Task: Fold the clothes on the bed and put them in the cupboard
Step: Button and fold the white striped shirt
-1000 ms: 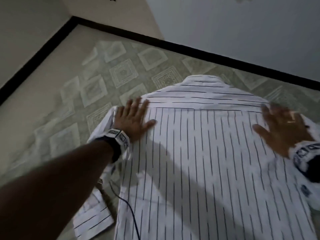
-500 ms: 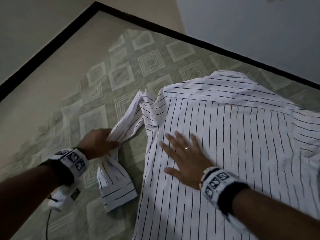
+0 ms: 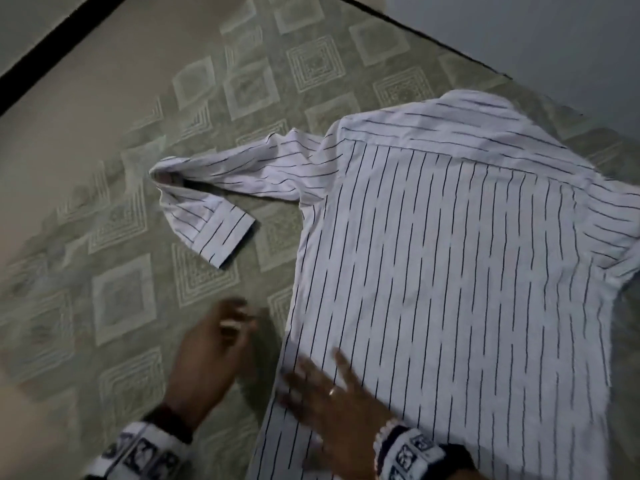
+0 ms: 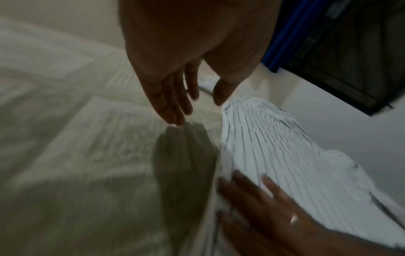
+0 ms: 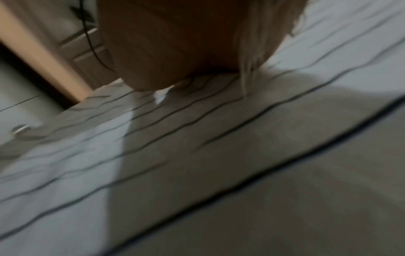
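A white shirt [image 3: 450, 271] with thin dark stripes lies spread flat on the bed, collar end away from me. Its left sleeve [image 3: 242, 174] stretches out to the left, and the cuff [image 3: 221, 237] is doubled back toward the body. My left hand [image 3: 221, 337] hovers over the bedsheet just left of the shirt's side edge; in the left wrist view its fingers [image 4: 173, 107] hang relaxed and hold nothing. My right hand [image 3: 322, 389] lies flat with spread fingers on the shirt's lower left part. In the right wrist view only the palm [image 5: 175, 43] shows, on blurred striped cloth [image 5: 197, 138].
The bedsheet [image 3: 138, 289] is pale green with square patterns. A black strip [image 3: 52, 39] runs along the bed's far left edge, with a light wall behind. Dark furniture with a blue edge [image 4: 339, 52] stands beyond the shirt. A pale cabinet front with a round knob [image 5: 20, 129] is close by.
My left hand has let go of the sleeve and drawn back toward me beside the shirt. The right hand has slid down to the shirt's lower left edge. The sleeve now lies stretched leftward.
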